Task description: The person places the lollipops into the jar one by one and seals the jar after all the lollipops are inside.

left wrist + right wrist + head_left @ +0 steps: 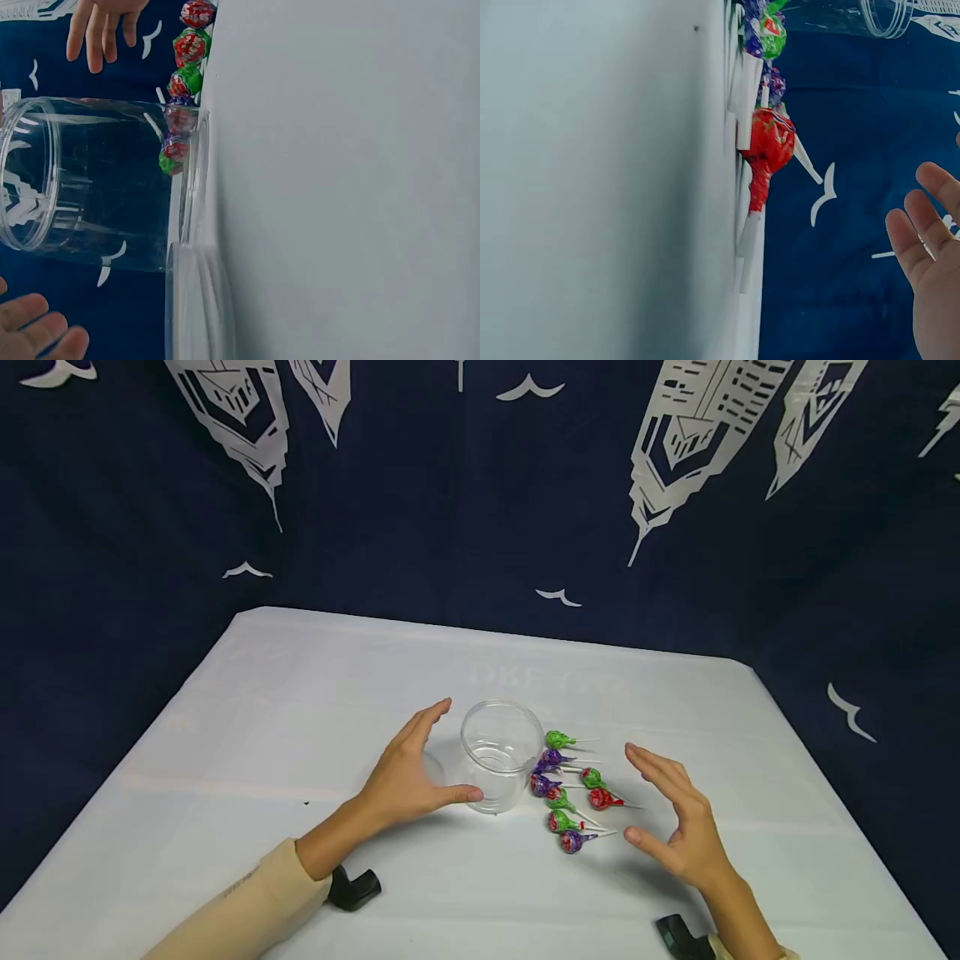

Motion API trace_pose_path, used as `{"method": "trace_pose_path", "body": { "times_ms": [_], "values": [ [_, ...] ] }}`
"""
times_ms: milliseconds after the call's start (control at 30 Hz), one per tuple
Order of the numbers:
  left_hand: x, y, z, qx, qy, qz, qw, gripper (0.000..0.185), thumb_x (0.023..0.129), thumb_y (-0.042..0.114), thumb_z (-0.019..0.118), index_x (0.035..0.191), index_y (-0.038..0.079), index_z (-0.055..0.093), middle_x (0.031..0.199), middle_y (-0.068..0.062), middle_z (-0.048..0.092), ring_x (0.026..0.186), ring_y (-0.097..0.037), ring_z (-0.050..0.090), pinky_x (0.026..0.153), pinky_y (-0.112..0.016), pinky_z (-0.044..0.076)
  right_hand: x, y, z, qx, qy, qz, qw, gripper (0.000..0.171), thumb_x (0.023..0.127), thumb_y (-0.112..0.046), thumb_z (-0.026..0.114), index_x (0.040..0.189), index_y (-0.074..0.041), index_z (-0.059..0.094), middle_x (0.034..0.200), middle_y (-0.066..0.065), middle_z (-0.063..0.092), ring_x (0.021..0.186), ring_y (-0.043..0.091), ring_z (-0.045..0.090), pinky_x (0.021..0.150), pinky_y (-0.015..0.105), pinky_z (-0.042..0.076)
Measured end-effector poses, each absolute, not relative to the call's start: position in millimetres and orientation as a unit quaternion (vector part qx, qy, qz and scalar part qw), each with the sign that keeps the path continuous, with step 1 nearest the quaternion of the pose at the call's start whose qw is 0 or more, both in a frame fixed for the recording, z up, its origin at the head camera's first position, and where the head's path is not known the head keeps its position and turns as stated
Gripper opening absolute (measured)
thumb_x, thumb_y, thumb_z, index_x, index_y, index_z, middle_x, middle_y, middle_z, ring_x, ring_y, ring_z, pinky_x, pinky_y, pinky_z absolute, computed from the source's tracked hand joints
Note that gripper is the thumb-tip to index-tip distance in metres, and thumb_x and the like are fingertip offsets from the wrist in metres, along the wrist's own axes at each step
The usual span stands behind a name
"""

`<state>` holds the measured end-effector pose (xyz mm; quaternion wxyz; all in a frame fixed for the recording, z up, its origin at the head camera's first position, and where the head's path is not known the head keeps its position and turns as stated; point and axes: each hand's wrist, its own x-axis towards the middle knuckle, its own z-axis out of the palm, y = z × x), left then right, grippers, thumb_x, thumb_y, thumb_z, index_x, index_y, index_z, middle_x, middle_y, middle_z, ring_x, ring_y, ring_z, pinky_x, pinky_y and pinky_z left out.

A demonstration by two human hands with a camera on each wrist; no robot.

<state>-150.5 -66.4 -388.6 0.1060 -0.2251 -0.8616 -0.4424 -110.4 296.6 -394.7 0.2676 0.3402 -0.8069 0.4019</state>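
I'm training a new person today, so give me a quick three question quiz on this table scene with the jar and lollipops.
1. True or false: the jar holds lollipops.
2. On which side of the jar do the lollipops lie: the left hand side or the right hand side?
3. Multiple choice: the right hand is A) pinching a lollipop, B) open above the table, C) gripping the jar.

Key: 1 false, it is empty; 2 right hand side; 3 B.
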Motion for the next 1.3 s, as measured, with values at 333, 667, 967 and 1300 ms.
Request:
{"method": "trace_pose_path", "body": {
  "times_ms": [333,667,967,1300],
  "values": [
    [-161,-48,-398,-0.259,-0.830,-0.493,0.041,0.119,0.062,0.034,0.096,0.155,0.010,0.026,0.154,-0.011,0.038,0.139,-0.023,0.039,0.105,-0.042,0.043,-112,301,-402,0.331,-0.795,0.437,0.259,0.071,0.063,-0.009,0.085,0.126,0.010,0.061,0.125,0.018,0.061,0.116,0.019,0.051,0.088,0.023,0.042],
    [-163,-38,-401,-0.229,-0.844,-0.484,0.018,0.125,0.062,0.037,0.095,0.158,0.013,0.019,0.155,-0.013,0.036,0.128,-0.036,0.050,0.103,-0.049,0.043,-110,302,-406,0.323,-0.824,0.400,0.238,0.064,0.053,0.001,0.090,0.114,-0.001,0.072,0.107,0.010,0.068,0.099,0.015,0.058,0.075,0.024,0.045],
    [-164,-36,-404,-0.203,-0.852,-0.481,0.016,0.119,0.066,0.036,0.093,0.157,0.007,0.022,0.153,-0.014,0.040,0.124,-0.038,0.052,0.102,-0.054,0.042,-107,302,-408,0.291,-0.858,0.392,0.159,0.046,0.060,-0.003,0.093,0.103,-0.008,0.077,0.101,-0.001,0.069,0.090,0.016,0.061,0.070,0.027,0.046],
    [-164,-34,-407,-0.209,-0.850,-0.482,0.030,0.115,0.066,0.034,0.093,0.155,0.005,0.027,0.148,-0.016,0.046,0.122,-0.035,0.054,0.101,-0.052,0.044,-108,306,-415,0.325,-0.854,0.387,0.123,0.036,0.063,-0.003,0.093,0.096,-0.008,0.079,0.097,-0.002,0.069,0.092,0.013,0.061,0.080,0.015,0.046]
  ]
}}
